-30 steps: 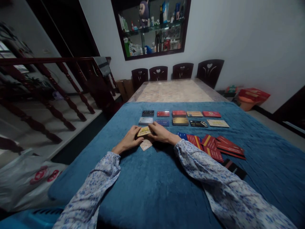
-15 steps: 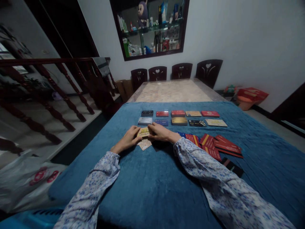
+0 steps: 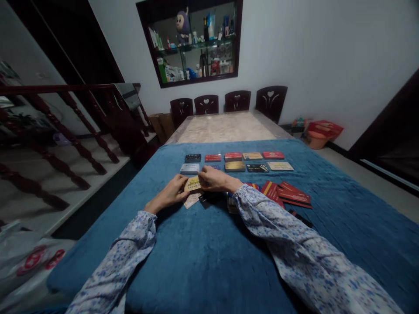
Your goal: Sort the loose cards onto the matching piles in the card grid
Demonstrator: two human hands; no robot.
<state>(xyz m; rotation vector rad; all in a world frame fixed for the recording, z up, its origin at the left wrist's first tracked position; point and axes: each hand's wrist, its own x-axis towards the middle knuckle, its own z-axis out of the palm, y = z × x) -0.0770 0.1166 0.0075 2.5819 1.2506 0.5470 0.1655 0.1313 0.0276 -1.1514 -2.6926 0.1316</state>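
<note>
Between my two hands is a stack of yellowish cards (image 3: 193,184), held just above the blue cloth. The fingers of my left hand (image 3: 175,189) close on its left edge, and my right hand (image 3: 214,179) grips its right side. Under the stack lie a pale card (image 3: 191,200) and a dark card (image 3: 207,200), both partly covered. Two rows of card stacks stand beyond my hands, among them a gold stack (image 3: 235,166) and a silver one (image 3: 190,168). My right hand partly hides a blue stack in the nearer row.
Loose red cards (image 3: 293,194) lie spread to the right, beside a black card (image 3: 300,218) partly behind my sleeve. Blue cloth (image 3: 183,261) covers the near part of the table. Dark chairs (image 3: 237,101) stand at the far end, and a plastic bag (image 3: 36,266) is at the lower left.
The view has turned slightly right, shifting the scene left. Both hands keep hold of the yellowish stack. More of the dark card beneath it shows now.
</note>
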